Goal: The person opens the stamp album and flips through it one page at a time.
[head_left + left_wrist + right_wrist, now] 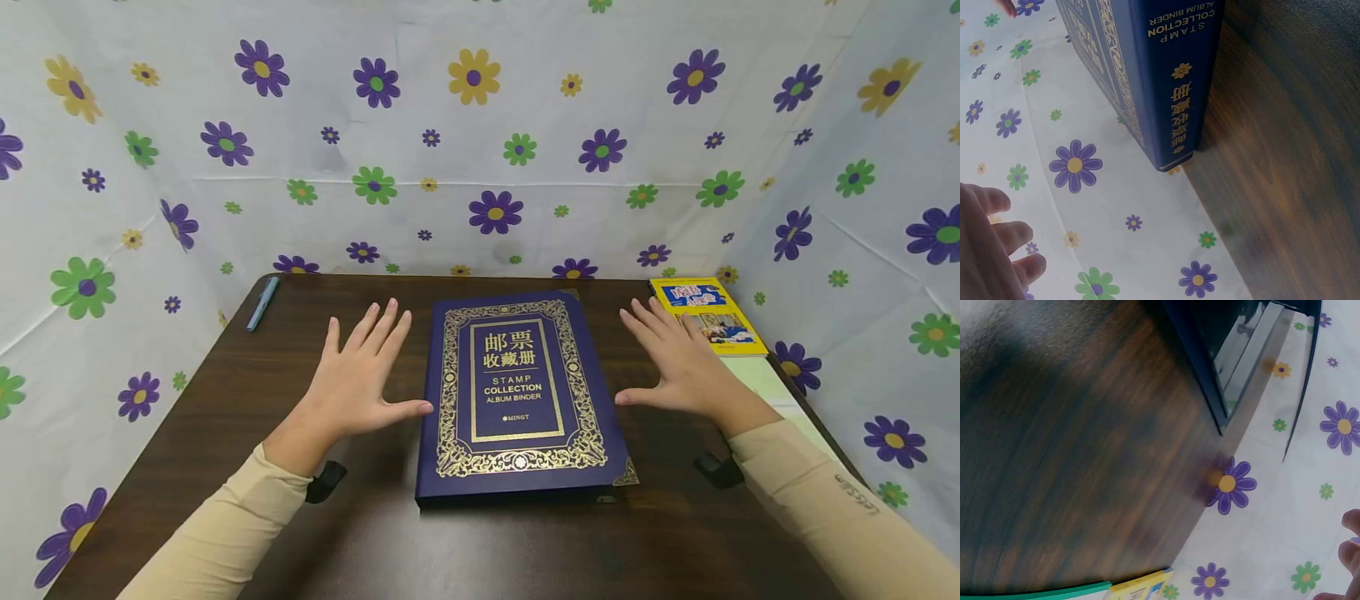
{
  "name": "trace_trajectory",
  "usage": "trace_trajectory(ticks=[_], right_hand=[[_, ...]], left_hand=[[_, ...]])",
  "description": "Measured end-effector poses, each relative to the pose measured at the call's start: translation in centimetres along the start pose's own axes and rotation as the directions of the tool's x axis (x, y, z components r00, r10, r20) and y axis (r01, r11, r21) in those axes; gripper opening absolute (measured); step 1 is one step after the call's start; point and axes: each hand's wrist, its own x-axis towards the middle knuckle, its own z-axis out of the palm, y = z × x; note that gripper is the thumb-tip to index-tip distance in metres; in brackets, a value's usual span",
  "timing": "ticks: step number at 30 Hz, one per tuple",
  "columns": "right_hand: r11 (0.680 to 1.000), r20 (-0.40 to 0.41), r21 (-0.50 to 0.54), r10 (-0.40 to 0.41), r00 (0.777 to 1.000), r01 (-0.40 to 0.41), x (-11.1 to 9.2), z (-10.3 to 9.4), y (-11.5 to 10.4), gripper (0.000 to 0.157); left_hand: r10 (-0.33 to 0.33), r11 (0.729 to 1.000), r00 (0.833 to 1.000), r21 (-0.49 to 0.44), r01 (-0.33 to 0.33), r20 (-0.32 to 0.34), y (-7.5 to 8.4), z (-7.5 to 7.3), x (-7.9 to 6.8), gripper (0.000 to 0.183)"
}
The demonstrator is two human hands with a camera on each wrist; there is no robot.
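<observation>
Lying flat on your dark table, the blue album has its spine toward 9 o'clock. Expect it to feel heavy and stiff, its smooth cover perhaps slippery; grip spine and page edge together, so the 2 covers don't splay. Your left hand at its 9 o'clock and right hand at its 3 o'clock have fingers spread, gripping nothing. From the album, your yellow book sits at 2 o'clock, the pen at 10 o'clock.

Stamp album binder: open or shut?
Shut. The album binder lies titled cover up in the head view, with no inside pages showing there.
</observation>
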Motion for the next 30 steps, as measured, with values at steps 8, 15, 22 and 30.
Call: trace_trajectory(ticks=[8, 15, 22, 30], right_hand=[[0.97, 0.028, 0.197, 0.142, 0.99, -0.144, 0.8, -0.3, 0.5, 0.077], [0.619, 0.174, 0.616, 0.497, 0.85, -0.487, 3.2, 1.5, 0.3, 0.069], [0.468, 0.402, 0.625, 0.494, 0.771, -0.625, 4.8, 5.4, 0.2, 0.065], [0.51, 0.391, 0.633, 0.439, 0.809, -0.582, 5.8, 6.6, -0.4, 0.044]], left_hand=[[-0.027, 0.999, 0.999, -0.025, 0.027, -0.022, -0.1, -0.1, -0.1, 0.102], [-0.105, 0.977, 0.994, -0.187, 0.098, -0.026, 1.7, 0.1, -1.4, 0.083], [-0.172, 0.902, 0.962, -0.359, 0.24, 0.211, 3.9, 2.2, -4.0, 0.086], [-0.211, 0.879, 0.945, -0.374, 0.296, 0.251, 4.3, 3.6, -4.7, 0.083]])
